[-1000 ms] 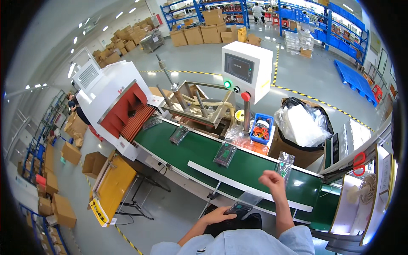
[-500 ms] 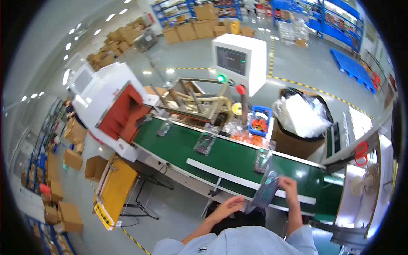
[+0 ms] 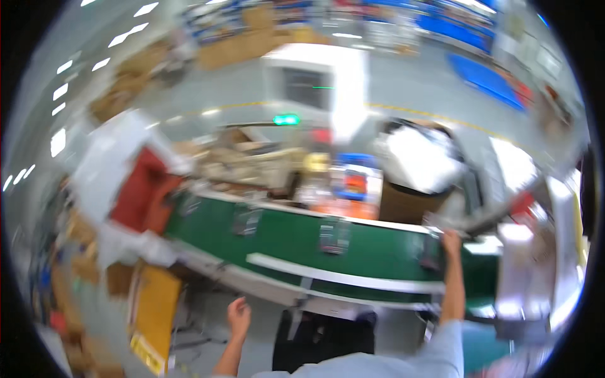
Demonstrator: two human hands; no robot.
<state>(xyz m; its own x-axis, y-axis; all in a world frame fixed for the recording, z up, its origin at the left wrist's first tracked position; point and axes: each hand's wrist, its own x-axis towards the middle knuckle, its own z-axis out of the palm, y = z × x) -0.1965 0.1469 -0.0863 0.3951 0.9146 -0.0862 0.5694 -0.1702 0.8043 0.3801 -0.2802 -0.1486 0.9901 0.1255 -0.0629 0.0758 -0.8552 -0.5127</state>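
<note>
My right hand [image 3: 451, 244] reaches over the right part of the green conveyor belt [image 3: 384, 251]. Its fingers look closed on the right edge of a clear plastic package [image 3: 430, 253] with dark contents; blur hides the exact grip. Off the belt's near side, my left hand [image 3: 238, 317] is raised with loosely bent fingers and nothing seen in it. Farther left along the belt lie a second clear package [image 3: 334, 236], a third package [image 3: 247, 219] and one more package [image 3: 189, 205] near the machine's red opening.
A white rail [image 3: 340, 275] runs along the belt's near side. Behind stand a white control box [image 3: 343, 88], a blue bin [image 3: 356, 173] and a bag-lined carton [image 3: 416, 205]. A white machine [image 3: 110, 167] and a yellow board [image 3: 154, 302] are at left; a black seat [image 3: 321, 343] is near me.
My right hand has carried the package forward and right onto the belt. My left hand has moved away to the left. The view has swung right, blurring everything.
</note>
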